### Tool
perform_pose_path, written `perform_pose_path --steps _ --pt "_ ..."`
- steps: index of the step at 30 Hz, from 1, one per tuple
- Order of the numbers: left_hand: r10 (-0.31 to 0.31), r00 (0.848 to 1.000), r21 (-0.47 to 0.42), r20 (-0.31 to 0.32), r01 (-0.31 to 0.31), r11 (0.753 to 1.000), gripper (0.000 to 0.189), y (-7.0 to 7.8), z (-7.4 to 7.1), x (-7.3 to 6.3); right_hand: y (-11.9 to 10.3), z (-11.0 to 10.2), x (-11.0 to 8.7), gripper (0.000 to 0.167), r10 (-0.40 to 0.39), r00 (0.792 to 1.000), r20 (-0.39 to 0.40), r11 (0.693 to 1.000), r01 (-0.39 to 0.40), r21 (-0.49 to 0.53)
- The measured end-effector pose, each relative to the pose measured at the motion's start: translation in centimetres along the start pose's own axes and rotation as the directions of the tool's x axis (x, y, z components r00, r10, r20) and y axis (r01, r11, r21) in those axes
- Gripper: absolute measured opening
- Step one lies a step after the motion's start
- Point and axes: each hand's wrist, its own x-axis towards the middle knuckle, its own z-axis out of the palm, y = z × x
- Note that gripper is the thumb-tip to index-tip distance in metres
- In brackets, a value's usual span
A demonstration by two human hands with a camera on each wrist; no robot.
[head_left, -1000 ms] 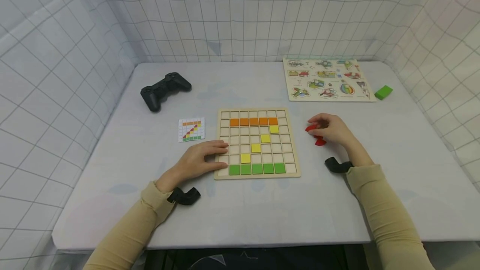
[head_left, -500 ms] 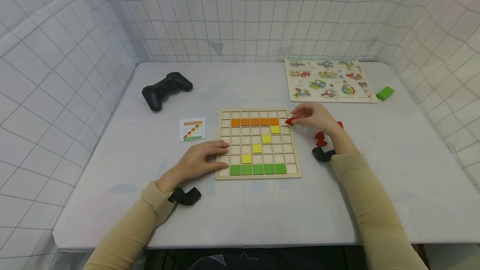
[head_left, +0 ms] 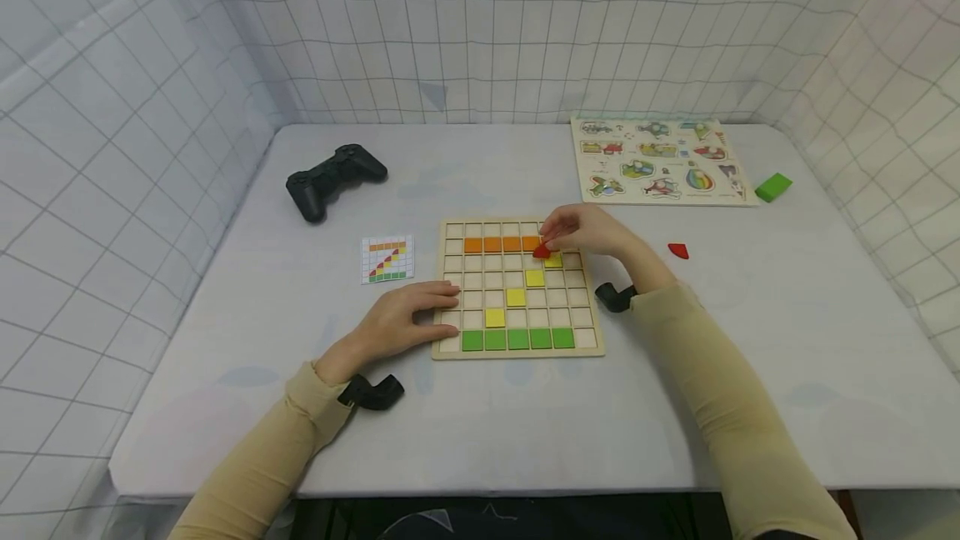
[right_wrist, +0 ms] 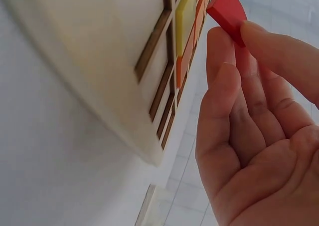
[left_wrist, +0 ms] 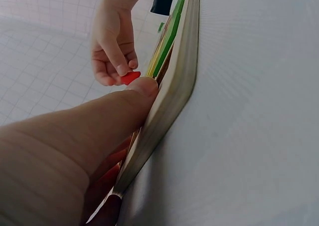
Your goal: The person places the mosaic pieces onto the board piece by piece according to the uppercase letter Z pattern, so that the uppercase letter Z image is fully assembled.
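A wooden grid board (head_left: 517, 355) lies in front of me. It bears an orange tile row (head_left: 492, 245), a diagonal of yellow tiles (head_left: 515, 297) and a green tile row (head_left: 518, 340). My left hand (head_left: 397, 319) rests on the board's left edge with its fingers extended; the left wrist view shows the thumb (left_wrist: 142, 89) at the rim. Between thumb and fingers, my right hand (head_left: 588, 232) pinches a red fan-shaped tile (right_wrist: 228, 11). It holds this tile over the upper right of the board, beside the topmost yellow tile.
Left of the board lies a printed pattern card (head_left: 387, 259), with a black game controller (head_left: 336, 182) behind it. A picture puzzle board (head_left: 663, 161) and a green block (head_left: 773, 187) are at the back right. Another red tile (head_left: 678, 250) lies beyond the right forearm.
My right hand has taken a red tile from the group at the right and carried it left over the board. The left hand stays on the board's edge.
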Motion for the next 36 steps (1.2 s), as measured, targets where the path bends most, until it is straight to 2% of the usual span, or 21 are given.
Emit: perform_pose_path --steps 11,21,29,36 --pt "0.015 1.0 0.009 -0.001 -0.015 1.0 0.046 0.0 0.0 0.1 -1.2 0.9 0.7 0.012 -0.044 0.994 0.104 0.997 0.05 -0.058" --pt "-0.001 1.0 0.001 0.011 0.001 1.0 0.047 -0.1 -0.1 0.1 -1.6 1.2 0.7 0.011 -0.04 0.992 0.117 0.997 0.047 -0.058" --pt "0.007 1.0 0.004 0.003 -0.007 1.0 0.046 -0.1 -0.1 0.0 -1.4 1.3 0.5 0.015 -0.051 0.995 0.089 0.997 0.056 -0.058" --pt "0.027 1.0 0.014 -0.009 -0.027 1.0 0.046 0.0 -0.1 0.0 -0.7 -0.1 -0.7 0.021 -0.016 1.0 -0.018 0.998 0.015 -0.054"
